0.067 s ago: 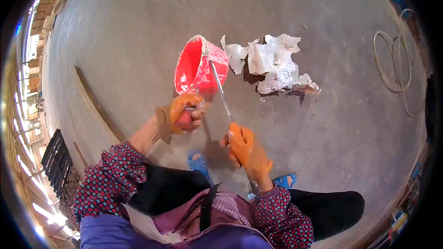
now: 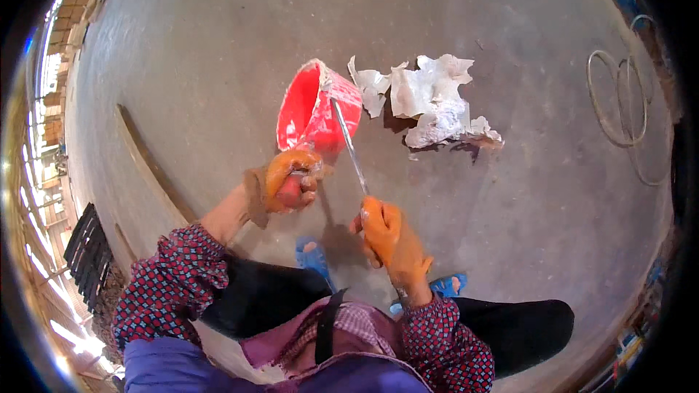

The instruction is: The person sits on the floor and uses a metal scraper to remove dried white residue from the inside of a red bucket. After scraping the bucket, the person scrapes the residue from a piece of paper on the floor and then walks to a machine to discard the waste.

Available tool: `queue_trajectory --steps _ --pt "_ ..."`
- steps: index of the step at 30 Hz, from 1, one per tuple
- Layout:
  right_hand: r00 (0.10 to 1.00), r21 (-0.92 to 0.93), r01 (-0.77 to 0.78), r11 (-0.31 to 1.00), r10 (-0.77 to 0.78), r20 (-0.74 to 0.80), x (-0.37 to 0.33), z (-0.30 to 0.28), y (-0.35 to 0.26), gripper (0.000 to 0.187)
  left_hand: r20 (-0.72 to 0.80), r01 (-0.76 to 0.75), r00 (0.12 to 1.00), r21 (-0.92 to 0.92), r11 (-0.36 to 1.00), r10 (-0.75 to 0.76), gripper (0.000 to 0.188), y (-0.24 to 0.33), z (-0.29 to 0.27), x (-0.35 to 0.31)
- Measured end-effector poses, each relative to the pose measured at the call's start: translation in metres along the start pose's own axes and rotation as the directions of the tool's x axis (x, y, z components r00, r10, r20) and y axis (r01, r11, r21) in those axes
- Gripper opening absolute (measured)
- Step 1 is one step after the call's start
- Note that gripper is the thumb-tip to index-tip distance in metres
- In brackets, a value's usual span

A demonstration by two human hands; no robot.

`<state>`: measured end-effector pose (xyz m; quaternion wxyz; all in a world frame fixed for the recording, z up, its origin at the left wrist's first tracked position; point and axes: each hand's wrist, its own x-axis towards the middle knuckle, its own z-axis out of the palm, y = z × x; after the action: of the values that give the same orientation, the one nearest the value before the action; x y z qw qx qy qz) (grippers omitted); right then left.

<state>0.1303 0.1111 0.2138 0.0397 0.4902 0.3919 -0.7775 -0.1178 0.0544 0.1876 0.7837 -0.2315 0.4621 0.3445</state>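
Note:
A red plastic dipper [image 2: 344, 93], smeared white outside and crusted along its rim, hangs tilted above the floor with its mouth turned to the left. My left hand [image 2: 293, 180], in an orange glove with bare fingertips, is closed round its red handle. In my right hand [image 2: 387, 231], also in a worn orange glove, I grip a thin metal rod [image 2: 352, 148]. The rod slants up to the left, and its far end meets the dipper's outer wall near the rim. Hidden inside my fist is the rod's lower end.
Torn, whitish dried sheets and lumps [image 2: 437, 102] lie on the concrete floor right of the dipper. A coiled pale hose [image 2: 619, 102] rests at the far right. Left are a long curved strip [image 2: 153, 164] and a black slatted piece [image 2: 91, 251]. Blue sandals [image 2: 313, 256] show below my hands.
The dipper has shifted very slightly down and to the right. Both hands keep their grips, and the rod stays against the dipper's wall.

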Motion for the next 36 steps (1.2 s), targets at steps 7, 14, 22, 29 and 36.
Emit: queue_trajectory --steps 7,14,22,29,36 --pt "0.987 -0.255 0.121 0.959 -0.142 -0.068 -0.052 -0.012 0.005 0.045 0.169 0.425 0.884 0.096 0.9 -0.436 0.051 -0.001 -0.006 -0.038" --pt "0.993 -0.29 0.078 0.954 -0.1 -0.062 -0.065 -0.021 0.009 0.044 -0.072 0.368 0.928 0.338 0.866 -0.366 0.042 -0.018 -0.009 -0.019" --pt "0.995 0.081 -0.037 0.996 0.029 0.094 -0.052 -0.01 0.006 0.05 0.02 -0.327 0.944 0.201 0.924 0.33 0.03 -0.06 -0.049 0.033" --pt "0.986 0.15 -0.167 0.974 0.168 0.002 -0.041 -0.021 0.037 0.046 -0.117 -0.079 0.055 0.99 0.121 0.992 0.035 -0.079 -0.056 0.098" --pt "0.975 -0.033 -0.083 0.996 0.074 -0.21 -0.06 -0.04 0.024 0.038 0.039 0.017 0.148 0.999 -0.042 0.988 0.032 -0.043 -0.04 0.064"
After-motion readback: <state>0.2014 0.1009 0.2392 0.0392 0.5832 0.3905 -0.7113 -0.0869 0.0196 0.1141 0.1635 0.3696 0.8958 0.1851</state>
